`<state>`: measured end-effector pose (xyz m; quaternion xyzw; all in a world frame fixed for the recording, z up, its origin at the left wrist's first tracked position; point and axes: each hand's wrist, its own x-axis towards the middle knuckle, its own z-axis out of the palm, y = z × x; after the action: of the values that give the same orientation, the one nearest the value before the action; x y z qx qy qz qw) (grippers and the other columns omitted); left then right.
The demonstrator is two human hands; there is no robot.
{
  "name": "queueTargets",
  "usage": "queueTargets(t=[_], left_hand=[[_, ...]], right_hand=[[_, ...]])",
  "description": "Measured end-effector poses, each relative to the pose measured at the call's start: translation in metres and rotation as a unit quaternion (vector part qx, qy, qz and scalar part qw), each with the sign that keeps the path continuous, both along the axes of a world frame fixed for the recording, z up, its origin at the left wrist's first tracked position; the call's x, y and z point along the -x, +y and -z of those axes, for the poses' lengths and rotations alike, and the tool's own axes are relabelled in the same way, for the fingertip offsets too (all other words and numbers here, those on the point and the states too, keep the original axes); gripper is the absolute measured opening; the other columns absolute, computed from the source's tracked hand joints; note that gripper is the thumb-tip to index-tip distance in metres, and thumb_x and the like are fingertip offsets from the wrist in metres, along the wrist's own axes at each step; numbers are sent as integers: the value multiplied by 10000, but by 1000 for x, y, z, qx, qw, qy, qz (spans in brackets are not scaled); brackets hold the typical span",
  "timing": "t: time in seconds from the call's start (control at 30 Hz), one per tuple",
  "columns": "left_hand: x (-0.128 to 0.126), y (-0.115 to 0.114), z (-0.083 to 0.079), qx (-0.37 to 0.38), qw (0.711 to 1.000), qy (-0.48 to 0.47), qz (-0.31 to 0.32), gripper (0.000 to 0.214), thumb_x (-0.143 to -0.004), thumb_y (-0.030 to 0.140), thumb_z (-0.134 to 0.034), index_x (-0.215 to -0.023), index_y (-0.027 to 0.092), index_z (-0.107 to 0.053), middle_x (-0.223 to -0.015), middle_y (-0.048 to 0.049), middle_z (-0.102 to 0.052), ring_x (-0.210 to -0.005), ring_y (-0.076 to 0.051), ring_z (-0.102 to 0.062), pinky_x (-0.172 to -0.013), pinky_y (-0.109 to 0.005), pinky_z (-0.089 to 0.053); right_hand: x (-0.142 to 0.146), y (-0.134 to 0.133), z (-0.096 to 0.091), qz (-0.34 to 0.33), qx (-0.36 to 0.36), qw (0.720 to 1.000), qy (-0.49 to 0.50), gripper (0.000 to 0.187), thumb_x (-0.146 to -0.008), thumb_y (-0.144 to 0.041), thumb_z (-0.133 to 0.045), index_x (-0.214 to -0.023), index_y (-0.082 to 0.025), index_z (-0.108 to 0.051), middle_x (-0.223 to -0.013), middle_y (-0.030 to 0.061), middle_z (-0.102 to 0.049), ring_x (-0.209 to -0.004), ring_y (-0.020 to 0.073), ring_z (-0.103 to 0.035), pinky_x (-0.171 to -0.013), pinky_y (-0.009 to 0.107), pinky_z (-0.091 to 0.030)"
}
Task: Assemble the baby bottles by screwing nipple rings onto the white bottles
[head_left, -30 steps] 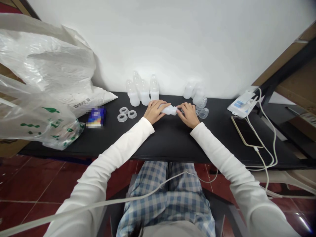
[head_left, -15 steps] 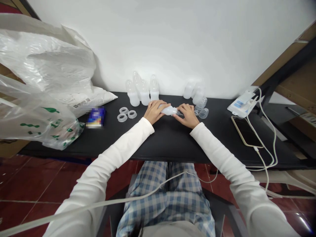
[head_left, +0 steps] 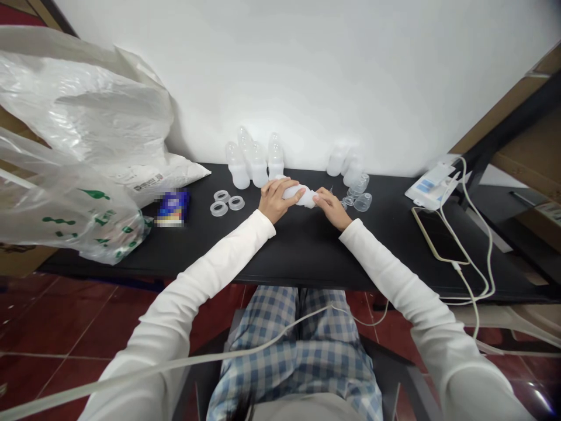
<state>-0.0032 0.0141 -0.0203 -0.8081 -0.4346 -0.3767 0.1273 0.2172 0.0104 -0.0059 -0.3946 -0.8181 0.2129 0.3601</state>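
Note:
My left hand (head_left: 277, 200) is wrapped round a white, translucent baby bottle (head_left: 298, 193), which lies on its side above the black table. The fingers of my right hand (head_left: 332, 209) are closed on the bottle's neck end, and they partly hide what sits there. Beyond my left hand stand several capped baby bottles (head_left: 238, 169). Three clear collar rings (head_left: 219, 208) rest to the left of that hand. Just past my right hand are clear dome caps (head_left: 362, 202) and small clear teats (head_left: 346, 202). Uncapped bottles (head_left: 336, 161) stand by the wall behind them.
A large white plastic bag (head_left: 87, 111) and a clear bag with green print (head_left: 100, 225) fill the left side. Near them lies a blue packet (head_left: 173, 206). On the right are a phone (head_left: 439, 235), white cables (head_left: 487, 234) and a white-blue package (head_left: 432, 182).
My right fingers have shifted at the neck end of the bottle, and the clear teat that showed there is now out of sight. The bottle is turned slightly; my left hand keeps its hold.

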Motion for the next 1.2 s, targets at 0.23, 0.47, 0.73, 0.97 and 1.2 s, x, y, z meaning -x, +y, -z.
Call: queueTargets(t=[0.23,0.47,0.73,0.97,1.2], left_hand=[[-1,-4,-7,10,1000,1,1,427,-967,177,-463,-1282,400,-644,-1277,-47,-691,-1288,-234,-567,-1077,-468,-376],[7,-2,-12,35,999,-30,-26,469,-904,193,-532,-1351,303,-619,-1316,-128,-636,-1265,-319,-528,-1079,-538,-340],[5,-2,-11,29,999,-27,-37,439,-911,213,-534,-1336,280,-622,-1292,-136,-631,-1231,-317,-534,-1063,-515,-346],[4,2,-7,25,997,-38,-65,428,-891,282,-595,-1316,233,-609,-1218,-137,-651,-1170,-316,-556,-1022,-481,-373],[2,0,-9,49,998,-31,-36,476,-900,371,-628,-1353,228,-598,-1217,-135,-653,-1162,-313,-559,-1012,-452,-374]], right_hand=[[-8,-6,-15,119,-126,977,-123,572,-1031,-568,-236,-930,-233,-689,-972,80,-614,-952,252,-559,-906,477,-405],[-50,16,-15,395,-210,887,-114,396,-984,-387,-386,-1242,-166,-589,-1286,236,-503,-1158,392,-475,-925,604,-383],[-61,24,-8,436,-191,873,-103,328,-957,-337,-412,-1152,-153,-601,-1111,212,-531,-1086,387,-497,-918,643,-374],[-43,9,-20,339,-241,909,-6,438,-1019,-469,-311,-1240,-187,-562,-1116,163,-507,-1024,297,-567,-913,522,-482],[-14,2,-7,221,-175,956,79,407,-980,-555,-420,-1144,-226,-595,-1024,103,-578,-905,234,-591,-824,426,-560]])
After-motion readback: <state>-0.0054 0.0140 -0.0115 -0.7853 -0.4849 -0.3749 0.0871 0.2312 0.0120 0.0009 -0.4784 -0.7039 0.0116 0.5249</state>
